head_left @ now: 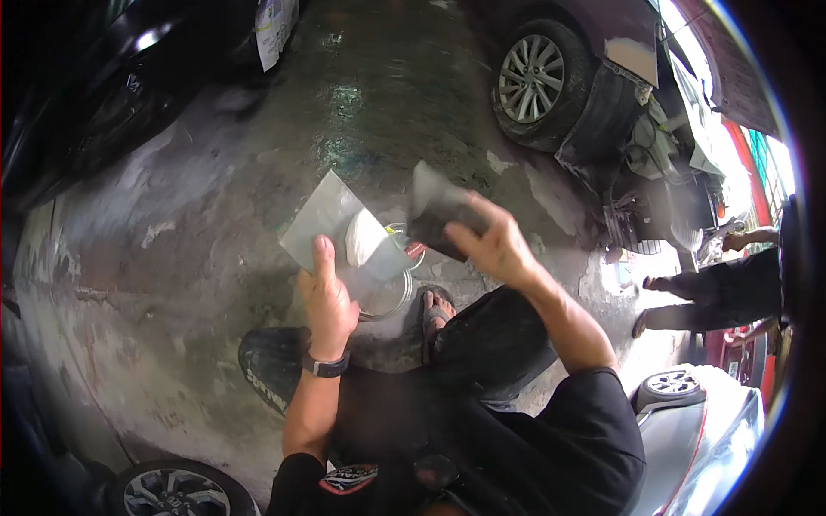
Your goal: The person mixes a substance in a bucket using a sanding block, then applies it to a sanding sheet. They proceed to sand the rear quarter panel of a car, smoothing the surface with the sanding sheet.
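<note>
My left hand (329, 303), with a dark band on its wrist, grips a flat grey square plate (320, 213); the thumb lies on top. A smooth mound of off-white paste, like body filler, (363, 239) sits on the plate near its right side. My right hand (501, 248) is closed round a putty spreader (439, 211) with a dark grip part and a pale blade, smeared by motion. The spreader is held apart from the plate, to its right. Beneath the plate a round tin (391, 303) shows part of its rim, and a smaller round container (415, 251) with something reddish stands beside it.
A dark car with a silver-spoked wheel (533, 79) and a stripped front end stands at far right. Another dark car (103, 95) is at far left. A loose wheel (176, 490) lies near left. Two people are partly visible at right. The concrete floor (215, 224) looks patchy.
</note>
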Demonstrator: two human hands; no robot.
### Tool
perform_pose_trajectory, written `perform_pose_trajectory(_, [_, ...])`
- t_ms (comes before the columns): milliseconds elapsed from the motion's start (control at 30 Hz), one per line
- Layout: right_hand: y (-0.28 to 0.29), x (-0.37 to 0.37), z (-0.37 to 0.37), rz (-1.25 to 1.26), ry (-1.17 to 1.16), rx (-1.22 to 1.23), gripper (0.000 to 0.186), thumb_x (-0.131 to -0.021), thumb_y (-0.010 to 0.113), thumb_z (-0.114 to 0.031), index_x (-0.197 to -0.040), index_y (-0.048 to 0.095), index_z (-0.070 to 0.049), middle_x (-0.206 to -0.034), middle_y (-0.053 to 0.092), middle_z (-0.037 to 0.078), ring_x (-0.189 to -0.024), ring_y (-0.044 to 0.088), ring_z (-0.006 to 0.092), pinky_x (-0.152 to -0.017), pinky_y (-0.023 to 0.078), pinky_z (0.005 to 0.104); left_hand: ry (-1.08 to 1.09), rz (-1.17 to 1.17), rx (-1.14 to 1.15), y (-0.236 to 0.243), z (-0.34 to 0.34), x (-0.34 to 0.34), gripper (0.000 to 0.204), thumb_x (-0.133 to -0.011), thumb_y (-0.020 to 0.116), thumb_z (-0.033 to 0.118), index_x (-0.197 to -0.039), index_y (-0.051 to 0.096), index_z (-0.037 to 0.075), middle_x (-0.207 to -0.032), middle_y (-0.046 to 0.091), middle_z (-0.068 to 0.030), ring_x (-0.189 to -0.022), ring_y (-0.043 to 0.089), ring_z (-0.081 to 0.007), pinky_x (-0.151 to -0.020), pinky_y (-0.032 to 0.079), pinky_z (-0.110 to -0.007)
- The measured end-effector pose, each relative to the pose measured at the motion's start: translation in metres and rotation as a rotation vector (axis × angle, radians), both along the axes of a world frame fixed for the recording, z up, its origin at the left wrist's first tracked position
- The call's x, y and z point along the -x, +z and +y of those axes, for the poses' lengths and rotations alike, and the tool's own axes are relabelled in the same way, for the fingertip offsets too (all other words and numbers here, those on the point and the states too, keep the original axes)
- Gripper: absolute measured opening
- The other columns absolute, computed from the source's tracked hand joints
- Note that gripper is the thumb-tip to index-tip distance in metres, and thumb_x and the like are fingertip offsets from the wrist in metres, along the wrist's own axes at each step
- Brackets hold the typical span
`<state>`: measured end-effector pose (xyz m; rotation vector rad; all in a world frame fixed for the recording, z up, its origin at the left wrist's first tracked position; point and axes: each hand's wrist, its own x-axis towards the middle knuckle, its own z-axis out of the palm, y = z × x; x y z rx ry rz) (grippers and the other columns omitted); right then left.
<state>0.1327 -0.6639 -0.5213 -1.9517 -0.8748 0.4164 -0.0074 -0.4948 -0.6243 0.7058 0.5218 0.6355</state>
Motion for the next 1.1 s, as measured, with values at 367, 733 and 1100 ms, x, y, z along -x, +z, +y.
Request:
perform_pose_trajectory(367, [-0.039,-0.038,0.015,0.087,-0.068,0.036,0.032,-0.098,0.054,-0.022,-0.119,0.063,0.0,-0.095,0.065,0.01,-0.075,0.06,0.0167,-0.062,0.05,0.0339,-0.188,-0.121,0.154,0.007,0.015,0.0,0.048,-0.102,0.052,0.041,-0.127,0.057,0.0,-0.12,0.065,-0.0091,-0.108,0.064,-0.0203,-0.093,0.053,-0.039])
perform_pose_trajectory(733, [-0.09,-0.1,0.069,0.669,0.272,0.056,0.071,-0.101,0.035,-0.06,-0.133,0.056,0.0,-0.124,0.064,0.018,-0.119,0.059,0.0273,-0.102,0.045,0.0424,-0.112,-0.243,0.243,-0.04,0.029,-0.014,0.047,-0.102,0.053,0.04,-0.133,0.054,0.005,-0.127,0.063,-0.0071,-0.115,0.06,-0.0221,-0.101,0.047,-0.042])
perform_pose_trajectory(1100, [-0.459,-0.13,-0.044,-0.554,0.433,0.461,0.037,-0.093,0.051,-0.022,-0.128,0.057,-0.011,-0.123,0.057,0.011,-0.117,0.055,0.0326,-0.102,0.041,0.0561,0.166,0.021,0.271,-0.128,0.123,0.06,0.037,-0.099,0.058,0.038,-0.12,0.062,0.008,-0.111,0.069,-0.0041,-0.1,0.065,-0.0209,-0.089,0.051,-0.039])
